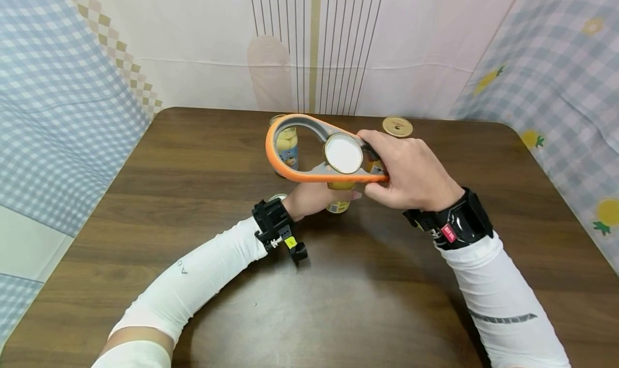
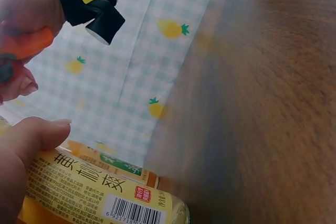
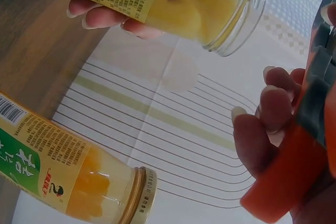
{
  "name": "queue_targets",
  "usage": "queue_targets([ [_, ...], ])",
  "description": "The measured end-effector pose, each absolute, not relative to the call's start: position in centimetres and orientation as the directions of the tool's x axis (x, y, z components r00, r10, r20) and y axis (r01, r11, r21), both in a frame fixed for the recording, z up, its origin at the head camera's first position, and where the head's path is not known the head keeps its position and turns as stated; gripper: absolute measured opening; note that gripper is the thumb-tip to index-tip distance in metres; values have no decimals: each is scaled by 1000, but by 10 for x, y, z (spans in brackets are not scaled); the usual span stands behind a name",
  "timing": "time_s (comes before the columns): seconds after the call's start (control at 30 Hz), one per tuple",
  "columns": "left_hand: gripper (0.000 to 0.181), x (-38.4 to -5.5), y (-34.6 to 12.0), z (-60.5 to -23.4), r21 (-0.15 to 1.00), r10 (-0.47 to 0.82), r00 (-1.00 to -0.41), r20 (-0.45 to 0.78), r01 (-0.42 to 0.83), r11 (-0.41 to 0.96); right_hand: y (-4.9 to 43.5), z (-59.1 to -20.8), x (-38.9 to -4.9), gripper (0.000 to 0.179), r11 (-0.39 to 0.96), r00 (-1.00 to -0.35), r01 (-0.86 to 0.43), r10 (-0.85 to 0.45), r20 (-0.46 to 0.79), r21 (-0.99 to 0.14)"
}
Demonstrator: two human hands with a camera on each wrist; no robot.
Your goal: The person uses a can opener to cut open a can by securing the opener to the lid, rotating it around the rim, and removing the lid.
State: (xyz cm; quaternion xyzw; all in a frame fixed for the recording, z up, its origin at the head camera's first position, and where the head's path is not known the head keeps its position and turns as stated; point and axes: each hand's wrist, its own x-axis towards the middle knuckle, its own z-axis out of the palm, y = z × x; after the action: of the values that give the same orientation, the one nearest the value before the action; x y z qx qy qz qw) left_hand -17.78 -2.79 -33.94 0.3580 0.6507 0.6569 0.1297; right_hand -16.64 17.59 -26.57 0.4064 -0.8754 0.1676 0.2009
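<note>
My left hand (image 1: pixel 314 199) grips a glass jar (image 3: pixel 194 9) with a yellow label and pale fruit pieces inside, its mouth uncovered. In the left wrist view the thumb lies over the label of that jar (image 2: pixel 100 192). My right hand (image 1: pixel 408 166) holds an orange and grey jar opener (image 1: pixel 280 166) by its handle end, above the jar. A round lid (image 1: pixel 344 153) with a white face sits between the opener's arms. The opener (image 3: pixel 283 187) also shows at the right edge of the right wrist view, fingers around it.
A jar with a gold lid (image 1: pixel 397 126) stands at the back right; its green and orange label (image 3: pixel 31 156) shows in the right wrist view. Another jar (image 1: pixel 287 145) with a blue label stands at the back left. A small round rim (image 1: pixel 278 197) peeks out beside my left wrist.
</note>
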Motion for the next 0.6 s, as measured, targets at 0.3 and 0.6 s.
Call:
queue_targets([
  [0.3, 58, -178, -27, -340, 958, 649, -706, 282, 246, -149, 176, -266, -165, 65, 595, -579, -791, -655, 485, -141],
  [0.6, 65, -181, -30, -339, 966, 608, -751, 257, 220, -136, 175, -264, -163, 64, 590, -578, -794, -659, 481, -145],
])
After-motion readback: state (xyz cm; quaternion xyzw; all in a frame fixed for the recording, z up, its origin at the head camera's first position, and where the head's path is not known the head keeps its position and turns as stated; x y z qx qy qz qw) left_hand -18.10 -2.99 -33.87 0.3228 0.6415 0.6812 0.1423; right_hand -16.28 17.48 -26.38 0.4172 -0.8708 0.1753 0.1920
